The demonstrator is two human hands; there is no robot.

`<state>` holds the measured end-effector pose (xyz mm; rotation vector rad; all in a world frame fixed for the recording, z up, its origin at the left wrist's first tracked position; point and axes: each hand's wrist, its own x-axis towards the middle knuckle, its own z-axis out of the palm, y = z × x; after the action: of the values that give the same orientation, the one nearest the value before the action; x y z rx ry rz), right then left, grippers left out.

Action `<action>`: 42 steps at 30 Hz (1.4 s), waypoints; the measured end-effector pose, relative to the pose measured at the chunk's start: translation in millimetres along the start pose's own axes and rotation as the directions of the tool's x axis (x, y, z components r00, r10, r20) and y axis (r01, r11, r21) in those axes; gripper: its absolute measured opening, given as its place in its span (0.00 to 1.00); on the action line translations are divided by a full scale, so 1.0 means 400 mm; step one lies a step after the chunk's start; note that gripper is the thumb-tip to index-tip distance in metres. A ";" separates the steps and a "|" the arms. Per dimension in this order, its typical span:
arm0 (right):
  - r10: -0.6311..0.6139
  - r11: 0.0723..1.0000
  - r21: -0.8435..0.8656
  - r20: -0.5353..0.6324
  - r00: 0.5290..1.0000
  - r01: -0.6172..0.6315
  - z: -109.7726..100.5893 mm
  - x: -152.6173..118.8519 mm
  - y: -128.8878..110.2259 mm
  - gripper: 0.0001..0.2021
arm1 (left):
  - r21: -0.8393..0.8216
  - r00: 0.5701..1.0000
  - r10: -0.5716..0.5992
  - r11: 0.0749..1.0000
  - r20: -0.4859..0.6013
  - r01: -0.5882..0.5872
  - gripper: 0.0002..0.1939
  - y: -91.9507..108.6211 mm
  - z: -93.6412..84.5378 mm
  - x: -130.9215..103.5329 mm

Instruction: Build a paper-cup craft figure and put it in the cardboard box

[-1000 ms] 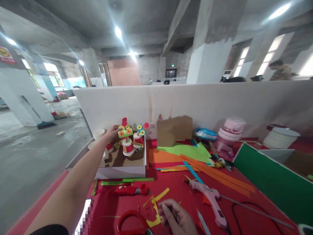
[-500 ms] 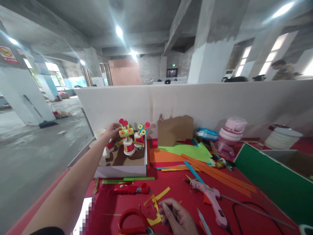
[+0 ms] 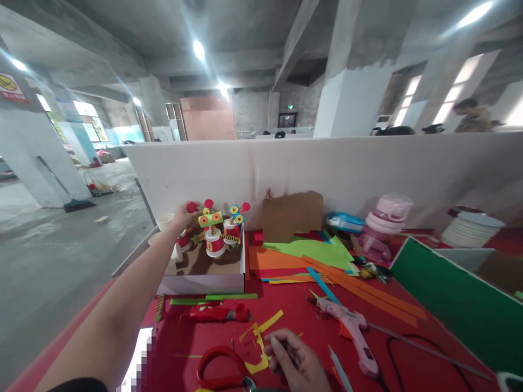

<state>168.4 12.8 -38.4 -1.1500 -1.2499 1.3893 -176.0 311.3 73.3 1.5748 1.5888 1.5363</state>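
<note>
My left hand [image 3: 184,215] reaches over a shallow box [image 3: 204,284], its fingers closed at a red disc [image 3: 193,207] beside a paper-cup figure [image 3: 214,243]. This figure has a green head with orange eyes and another red disc [image 3: 209,203] on top. A second cup figure [image 3: 231,231] with blue-and-yellow eyes stands to its right. Low in the view, my right hand [image 3: 298,362] has thumb and fingers pressed together beside yellow paper scraps [image 3: 259,348]; anything between them is too small to tell. Red-handled scissors [image 3: 220,351] lie left of it.
A pink glue gun [image 3: 353,332] and a blade [image 3: 340,367] lie to the right. Behind are coloured paper sheets [image 3: 302,253], brown cardboard [image 3: 292,215] and a pink container [image 3: 386,220]. A green-sided box [image 3: 453,299] stands at right; a white partition [image 3: 286,169] closes the back.
The red disc at my left hand has shifted left and slightly down, away from the other disc. My left hand has moved slightly left. My right hand has stayed nearly still.
</note>
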 end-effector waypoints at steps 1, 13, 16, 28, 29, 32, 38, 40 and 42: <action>-0.003 1.000 -0.002 0.000 1.000 0.003 -0.001 0.001 0.000 0.24 | -0.001 1.000 0.013 1.000 0.004 -0.013 0.23 -0.002 0.004 0.009; 0.041 0.999 0.025 -0.038 0.998 -0.040 0.003 -0.006 -0.016 0.27 | -0.179 0.981 0.036 0.984 0.192 -0.001 0.27 -0.006 0.079 0.060; 0.043 0.999 0.032 -0.038 0.998 -0.042 0.003 -0.005 -0.015 0.27 | -0.176 0.981 0.022 0.984 0.194 0.013 0.29 -0.011 0.081 0.066; 0.013 1.000 0.005 -0.027 1.000 -0.013 0.005 -0.010 -0.015 0.24 | -0.018 0.991 0.001 1.000 0.131 0.001 0.22 0.004 0.085 0.061; 0.016 1.000 0.007 -0.029 0.999 -0.015 0.006 -0.010 -0.016 0.24 | -0.008 0.993 0.006 1.000 0.122 -0.005 0.22 0.008 0.083 0.057; 0.032 0.999 0.022 -0.039 0.999 -0.031 0.009 -0.011 -0.020 0.25 | 0.023 0.994 0.027 0.999 0.106 -0.029 0.20 0.017 0.075 0.050; 0.023 0.999 0.035 -0.055 0.998 -0.021 0.011 -0.011 -0.030 0.25 | 0.050 0.994 0.013 0.999 0.112 -0.019 0.16 0.033 0.034 0.046; 0.016 0.999 0.034 -0.059 0.998 -0.014 0.012 -0.011 -0.028 0.25 | 0.067 0.992 -0.006 0.998 0.125 -0.002 0.14 0.039 0.015 0.036; 0.010 0.999 0.034 -0.056 0.998 -0.008 0.013 -0.011 -0.024 0.24 | 0.088 0.990 -0.028 0.996 0.136 0.016 0.13 0.043 -0.002 0.022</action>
<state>164.2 8.4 -28.2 -1.1652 -1.1783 1.3705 -172.1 314.5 91.9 1.6652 1.6101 1.3335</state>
